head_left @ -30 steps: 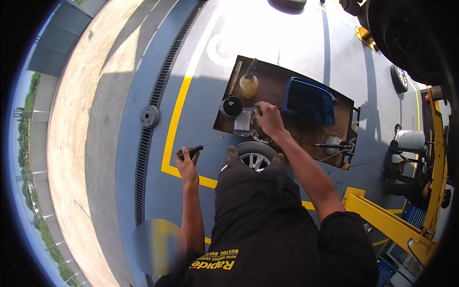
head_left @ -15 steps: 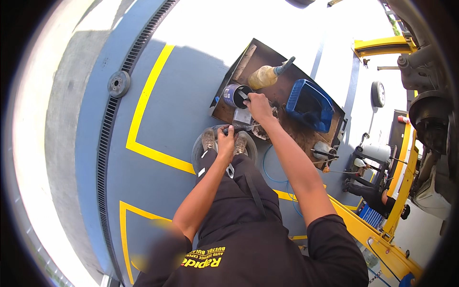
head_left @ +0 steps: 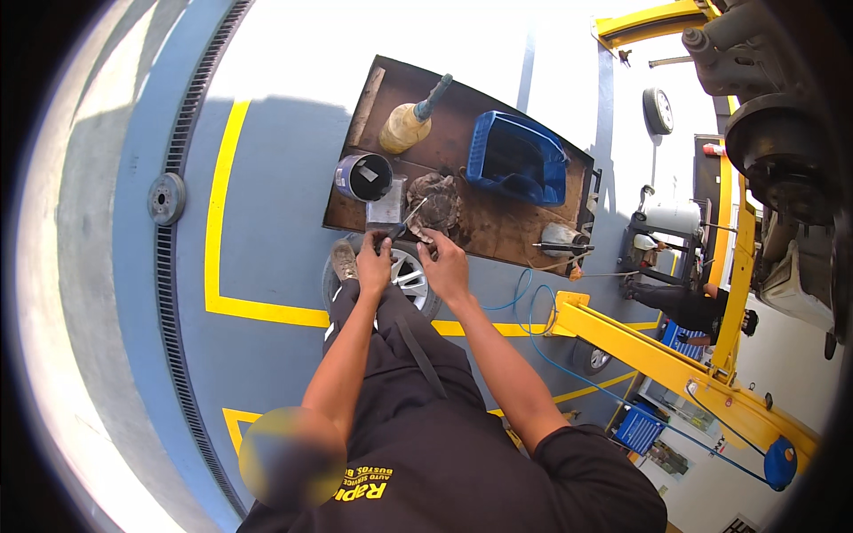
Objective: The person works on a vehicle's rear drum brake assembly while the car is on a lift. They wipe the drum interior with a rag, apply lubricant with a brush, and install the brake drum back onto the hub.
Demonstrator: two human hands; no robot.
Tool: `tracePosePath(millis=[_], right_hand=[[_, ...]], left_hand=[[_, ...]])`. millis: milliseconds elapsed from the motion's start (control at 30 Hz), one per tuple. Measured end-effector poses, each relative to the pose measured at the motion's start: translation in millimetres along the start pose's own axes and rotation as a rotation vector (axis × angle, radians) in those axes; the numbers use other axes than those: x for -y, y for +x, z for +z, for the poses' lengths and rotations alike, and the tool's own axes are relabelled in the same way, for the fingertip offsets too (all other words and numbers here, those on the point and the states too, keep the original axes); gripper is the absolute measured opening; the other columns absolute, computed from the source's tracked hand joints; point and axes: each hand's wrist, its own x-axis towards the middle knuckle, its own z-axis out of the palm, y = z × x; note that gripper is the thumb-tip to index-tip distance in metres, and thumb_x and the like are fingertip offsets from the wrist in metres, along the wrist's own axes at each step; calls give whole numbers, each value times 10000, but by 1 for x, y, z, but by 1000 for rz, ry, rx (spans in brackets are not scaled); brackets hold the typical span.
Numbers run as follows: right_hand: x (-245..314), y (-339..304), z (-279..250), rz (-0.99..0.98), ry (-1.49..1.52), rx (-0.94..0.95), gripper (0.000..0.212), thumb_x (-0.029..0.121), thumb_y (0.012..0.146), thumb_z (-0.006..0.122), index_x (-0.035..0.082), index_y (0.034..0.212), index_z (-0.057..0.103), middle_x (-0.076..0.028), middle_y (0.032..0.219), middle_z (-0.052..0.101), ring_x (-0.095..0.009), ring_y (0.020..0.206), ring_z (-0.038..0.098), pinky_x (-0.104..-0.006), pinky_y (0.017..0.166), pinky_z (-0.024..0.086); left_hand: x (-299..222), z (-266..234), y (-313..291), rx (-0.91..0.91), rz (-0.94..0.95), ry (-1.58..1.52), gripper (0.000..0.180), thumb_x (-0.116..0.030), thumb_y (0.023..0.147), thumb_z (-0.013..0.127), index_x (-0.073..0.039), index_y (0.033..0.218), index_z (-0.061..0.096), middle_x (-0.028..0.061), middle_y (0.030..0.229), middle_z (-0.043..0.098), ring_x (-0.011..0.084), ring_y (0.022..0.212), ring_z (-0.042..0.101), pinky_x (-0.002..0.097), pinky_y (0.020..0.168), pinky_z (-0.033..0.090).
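1. Handling: in my judgement, sound work here calls for a firm hold on the handle of the screwdriver (head_left: 397, 231), with the shaft angled away from my other fingers.
2. Left hand (head_left: 374, 263): the fingers are closed around the dark handle. The thin shaft slants up and rightward, beyond the fingertips.
3. Right hand (head_left: 447, 268): the fingers are bent, thumb and forefinger near each other, just beside the screwdriver. Whether they pinch anything small I cannot tell.
4. Ahead of my fingers: a crumpled grey-brown bundle (head_left: 437, 197) lies behind the shaft; contact between them cannot be confirmed. A pale box (head_left: 384, 211) sits to its left.
5. Further out on the brown desk (head_left: 498, 233): a dark-mouthed can (head_left: 348, 176), a yellowish bottle (head_left: 402, 133) and a blue bin (head_left: 562, 182).
6. Below: a wheel (head_left: 411, 277) lies by my feet.
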Motion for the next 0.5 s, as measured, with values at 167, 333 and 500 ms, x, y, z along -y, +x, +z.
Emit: tracePosePath(millis=[167, 333, 500], right_hand=[[-43, -42, -4, 211, -5, 146, 308, 195, 967, 692, 103, 1260, 706, -143, 1191, 746, -392, 1033, 716, -467, 877, 564], [-38, -37, -5, 200, -69, 92, 315, 203, 973, 692, 87, 1265, 699, -127, 1149, 725, -365, 1022, 702, -443, 902, 556], [-48, 18, 27, -56, -474, -217, 517, 216, 916, 755, 126, 1400, 599, -177, 1275, 638, -386, 1127, 658, -470, 973, 538]], left_hand=[[-7, -2, -2, -155, 391, 653, 311, -295, 1017, 674, -148, 1287, 627, 155, 1236, 655, 439, 1011, 706, 524, 839, 555], [-14, -15, 2, -189, 389, 778, 346, -360, 1023, 661, -194, 1324, 615, 132, 1383, 594, 420, 958, 724, 515, 759, 583], [-17, -69, 3, -86, 593, 664, 429, -316, 996, 716, -159, 1372, 582, 86, 1414, 567, 328, 929, 748, 462, 742, 602]])
